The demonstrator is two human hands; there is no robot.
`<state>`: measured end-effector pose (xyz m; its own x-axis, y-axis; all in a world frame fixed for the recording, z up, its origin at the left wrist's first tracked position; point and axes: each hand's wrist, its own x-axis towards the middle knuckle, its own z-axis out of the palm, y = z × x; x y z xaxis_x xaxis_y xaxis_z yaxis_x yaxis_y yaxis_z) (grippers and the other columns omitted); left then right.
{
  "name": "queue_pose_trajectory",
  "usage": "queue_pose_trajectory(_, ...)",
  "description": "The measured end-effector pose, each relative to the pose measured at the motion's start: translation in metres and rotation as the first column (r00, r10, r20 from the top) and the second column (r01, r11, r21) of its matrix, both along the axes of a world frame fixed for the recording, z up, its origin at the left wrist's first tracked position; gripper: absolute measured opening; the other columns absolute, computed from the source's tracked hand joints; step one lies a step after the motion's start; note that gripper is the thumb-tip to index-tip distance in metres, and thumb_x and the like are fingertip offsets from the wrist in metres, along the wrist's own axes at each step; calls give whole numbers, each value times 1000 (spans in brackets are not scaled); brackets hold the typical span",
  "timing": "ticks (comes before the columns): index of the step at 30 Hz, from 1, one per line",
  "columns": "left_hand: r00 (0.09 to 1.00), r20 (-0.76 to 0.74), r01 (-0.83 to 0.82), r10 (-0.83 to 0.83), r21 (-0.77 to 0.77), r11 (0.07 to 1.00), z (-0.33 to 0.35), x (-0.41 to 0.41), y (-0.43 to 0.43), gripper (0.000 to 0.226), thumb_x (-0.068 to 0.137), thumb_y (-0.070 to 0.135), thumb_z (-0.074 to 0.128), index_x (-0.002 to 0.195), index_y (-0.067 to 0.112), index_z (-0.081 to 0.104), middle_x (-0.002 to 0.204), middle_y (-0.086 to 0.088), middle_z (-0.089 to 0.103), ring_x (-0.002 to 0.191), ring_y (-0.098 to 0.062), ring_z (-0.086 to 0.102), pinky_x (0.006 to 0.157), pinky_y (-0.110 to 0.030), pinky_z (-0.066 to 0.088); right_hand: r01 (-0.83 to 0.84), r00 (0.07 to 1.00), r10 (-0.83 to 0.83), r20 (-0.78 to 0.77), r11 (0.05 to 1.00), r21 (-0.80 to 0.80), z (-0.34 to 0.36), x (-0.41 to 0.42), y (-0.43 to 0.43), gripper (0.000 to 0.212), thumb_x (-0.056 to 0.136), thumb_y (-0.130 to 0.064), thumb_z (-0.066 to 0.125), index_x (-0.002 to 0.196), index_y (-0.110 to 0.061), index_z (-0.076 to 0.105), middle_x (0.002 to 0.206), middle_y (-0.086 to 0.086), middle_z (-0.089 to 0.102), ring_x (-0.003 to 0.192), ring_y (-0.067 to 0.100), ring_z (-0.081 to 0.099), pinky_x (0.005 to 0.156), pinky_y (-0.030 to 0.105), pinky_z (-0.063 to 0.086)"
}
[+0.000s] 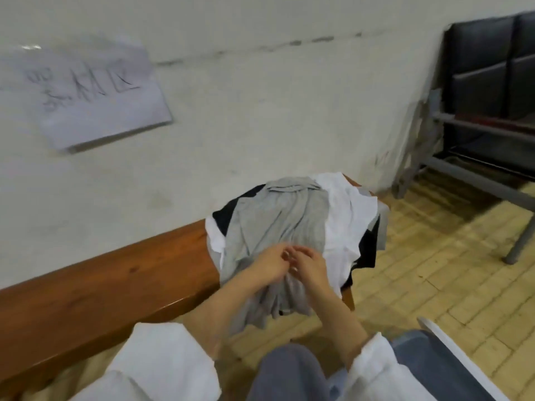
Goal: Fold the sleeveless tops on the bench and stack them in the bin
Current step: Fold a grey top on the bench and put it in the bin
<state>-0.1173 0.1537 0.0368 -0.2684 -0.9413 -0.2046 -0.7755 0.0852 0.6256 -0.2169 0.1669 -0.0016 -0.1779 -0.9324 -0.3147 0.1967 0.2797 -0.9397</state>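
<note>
Fingers (285, 251) of both our hands meet, pinching the grey top (278, 224) crowning the pile at the desk (101, 285) end. We should lift it clear, spread it flat. White top (344, 215) and dark ones beneath may drag along; bin unseen.

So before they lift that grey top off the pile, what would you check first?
1. Both hands on the grey top: ok, left hand and right hand meet on its fabric.
2. Firm grip: cannot tell, the fingers blur together.
3. Grey top free of the white top and dark top: ok, it lies uppermost.
4. Bare bench for folding: ok, to the left.
5. Bin ready: cannot tell, none is clearly in view.
</note>
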Motion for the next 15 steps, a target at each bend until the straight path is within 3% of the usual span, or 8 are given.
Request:
queue_pose_trajectory(3,995,-20,-101,100,-26,995,9,52,-3,28,93,7,47,119,9,57,118,-8,59,104,-20,55,85,-24,41,-106,992,108,-60,994,24,6,46,-13,15,94,-13,54,107,-8,59,100,12,64,86,21,61,71,30,50)
queue_pose_trajectory(5,975,2,-220,221,-57,974,7,77,-15,25,92,11,48,115,12,57,114,-4,59,104,-20,56,88,-29,44,-105,987,110,-119,994,41,8,67,-21,12,92,-9,52,104,-12,50,91,4,57,87,21,56,79,38,50)
queue_pose_trajectory(7,960,8,-279,280,-70,958,-3,91,-28,13,92,16,47,101,14,57,98,-5,60,92,-22,58,85,-37,47,-95,982,104,-158,993,65,9,78,-29,17,91,-3,49,93,-18,41,80,-1,48,84,21,51,81,40,48)
queue_pose_trajectory(9,962,26,-270,271,-40,962,-14,94,-35,10,95,23,47,95,15,53,88,-5,57,90,-23,58,82,-37,47,-116,976,132,-171,988,101,6,83,-37,19,90,-1,48,88,-19,41,78,2,48,79,20,50,73,34,45)
queue_pose_trajectory(12,974,53,-221,221,-2,975,-34,89,-44,21,93,32,53,100,12,52,106,-13,58,103,-29,56,87,-36,43,-126,977,144,-156,985,117,-4,86,-47,21,87,8,46,84,-13,48,78,11,53,70,21,52,62,26,44)
queue_pose_trajectory(15,959,-9,-283,283,-39,958,-45,82,-53,20,91,30,56,98,12,52,105,-12,57,101,-28,56,87,-36,44,-94,995,99,-28,984,151,-12,81,-57,31,91,6,45,112,-17,44,90,16,57,76,25,57,65,30,49)
